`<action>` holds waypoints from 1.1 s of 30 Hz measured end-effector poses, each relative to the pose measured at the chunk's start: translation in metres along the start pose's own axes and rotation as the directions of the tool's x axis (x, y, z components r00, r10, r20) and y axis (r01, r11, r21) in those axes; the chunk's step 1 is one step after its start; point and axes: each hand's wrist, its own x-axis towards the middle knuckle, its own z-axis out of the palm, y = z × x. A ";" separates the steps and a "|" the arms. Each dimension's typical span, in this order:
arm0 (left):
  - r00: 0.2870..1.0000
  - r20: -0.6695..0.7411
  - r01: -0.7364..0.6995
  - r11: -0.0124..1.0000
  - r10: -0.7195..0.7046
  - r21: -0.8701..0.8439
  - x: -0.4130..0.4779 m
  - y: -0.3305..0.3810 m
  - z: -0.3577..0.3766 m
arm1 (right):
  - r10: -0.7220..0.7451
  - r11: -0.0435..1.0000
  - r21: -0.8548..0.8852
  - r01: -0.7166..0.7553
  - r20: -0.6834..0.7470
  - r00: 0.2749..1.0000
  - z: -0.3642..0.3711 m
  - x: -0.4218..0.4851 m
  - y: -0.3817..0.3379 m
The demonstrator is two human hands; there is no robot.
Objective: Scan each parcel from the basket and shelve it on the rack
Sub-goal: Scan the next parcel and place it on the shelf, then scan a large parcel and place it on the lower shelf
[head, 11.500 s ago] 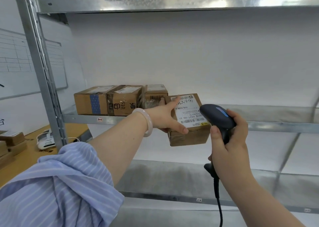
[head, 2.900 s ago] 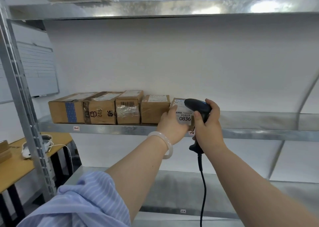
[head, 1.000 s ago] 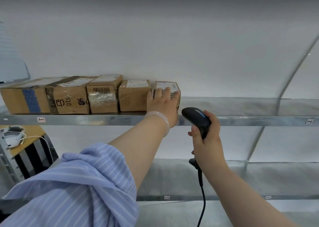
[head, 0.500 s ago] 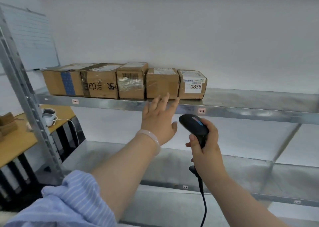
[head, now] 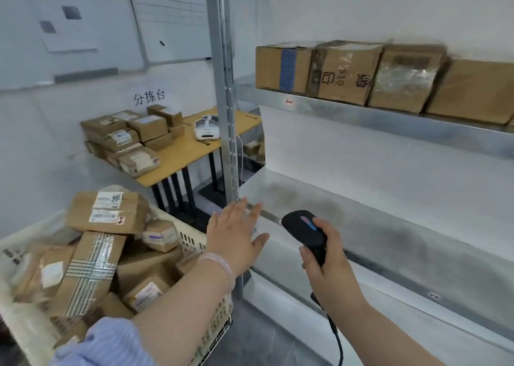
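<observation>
While my left hand (head: 236, 232) hangs empty, fingers spread, I judge a fresh pick is due.
Right hand (head: 326, 265) grips the scanner (head: 304, 228); next, I lift a parcel (head: 105, 212) from the basket (head: 192, 239).

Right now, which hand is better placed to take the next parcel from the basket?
Probably the left. The left hand is open and empty, close beside the basket of parcels. The right hand grips the scanner and sits farther over, toward the rack.
</observation>
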 end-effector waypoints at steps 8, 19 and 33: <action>0.954 0.081 0.292 0.956 -0.289 -0.022 -0.074 -0.135 0.025 | 0.026 1.000 -0.008 -0.025 0.264 0.964 0.123 -0.012 -0.016; 0.892 0.141 0.441 0.895 -0.429 -0.071 -0.077 -0.260 0.021 | -0.026 0.999 -0.023 0.036 0.363 0.931 0.240 0.004 -0.067; 0.883 0.147 0.447 0.894 -0.445 0.018 0.021 -0.428 0.014 | -0.019 0.998 -0.055 0.039 0.335 0.942 0.353 0.073 -0.096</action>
